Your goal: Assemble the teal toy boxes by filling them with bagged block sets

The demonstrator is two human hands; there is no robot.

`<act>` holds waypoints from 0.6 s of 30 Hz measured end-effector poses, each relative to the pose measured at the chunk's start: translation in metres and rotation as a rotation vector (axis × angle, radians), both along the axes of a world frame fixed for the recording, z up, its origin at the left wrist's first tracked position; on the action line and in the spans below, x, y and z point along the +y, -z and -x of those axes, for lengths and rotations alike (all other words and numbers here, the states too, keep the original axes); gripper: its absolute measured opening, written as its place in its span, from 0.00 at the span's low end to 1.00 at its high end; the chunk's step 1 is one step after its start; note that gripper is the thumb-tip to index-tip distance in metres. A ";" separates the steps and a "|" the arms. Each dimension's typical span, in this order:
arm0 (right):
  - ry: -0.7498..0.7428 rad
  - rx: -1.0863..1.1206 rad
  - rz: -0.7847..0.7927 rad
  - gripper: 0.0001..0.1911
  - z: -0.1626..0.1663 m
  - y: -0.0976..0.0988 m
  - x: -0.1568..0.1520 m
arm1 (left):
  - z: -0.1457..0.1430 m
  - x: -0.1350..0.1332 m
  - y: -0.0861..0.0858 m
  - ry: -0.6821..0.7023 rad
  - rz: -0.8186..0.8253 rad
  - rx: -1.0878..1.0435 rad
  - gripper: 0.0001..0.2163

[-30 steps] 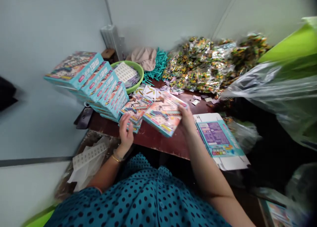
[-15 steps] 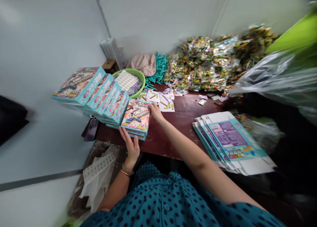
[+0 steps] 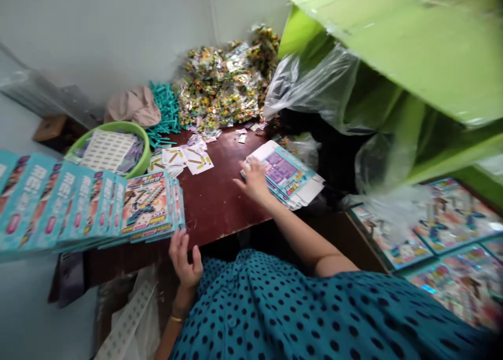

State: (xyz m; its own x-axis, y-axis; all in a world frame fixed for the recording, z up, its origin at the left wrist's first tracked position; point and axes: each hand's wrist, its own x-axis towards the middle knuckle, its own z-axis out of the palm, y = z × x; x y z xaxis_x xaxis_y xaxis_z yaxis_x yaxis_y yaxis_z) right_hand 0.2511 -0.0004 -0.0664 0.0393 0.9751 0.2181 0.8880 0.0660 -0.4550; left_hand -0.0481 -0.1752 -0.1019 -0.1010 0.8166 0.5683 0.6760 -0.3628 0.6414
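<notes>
The left fingers (image 3: 181,250) are spread and empty; the right fingers (image 3: 253,170) spread at flat boxes (image 3: 288,171), grip unclear. A bump could spill them.

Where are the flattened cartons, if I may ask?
In the head view, the flattened cartons lie right of centre, with the right hand at their left edge.
</notes>
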 end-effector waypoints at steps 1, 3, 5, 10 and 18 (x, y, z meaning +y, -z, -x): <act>0.116 -0.096 0.086 0.39 -0.035 0.007 -0.014 | -0.013 0.003 0.001 0.085 0.112 -0.032 0.23; 0.202 -0.226 0.197 0.41 -0.084 0.021 -0.043 | -0.044 0.012 0.003 0.243 0.369 -0.128 0.19; 0.128 -0.304 0.211 0.35 -0.100 0.032 -0.070 | -0.076 0.025 0.004 0.373 0.599 -0.286 0.17; -0.072 -0.341 0.061 0.28 -0.053 0.031 -0.123 | -0.144 0.051 -0.007 0.590 1.000 -0.837 0.26; -0.089 -0.186 -0.006 0.24 -0.049 0.013 -0.096 | -0.215 0.136 -0.025 0.550 1.170 -1.048 0.18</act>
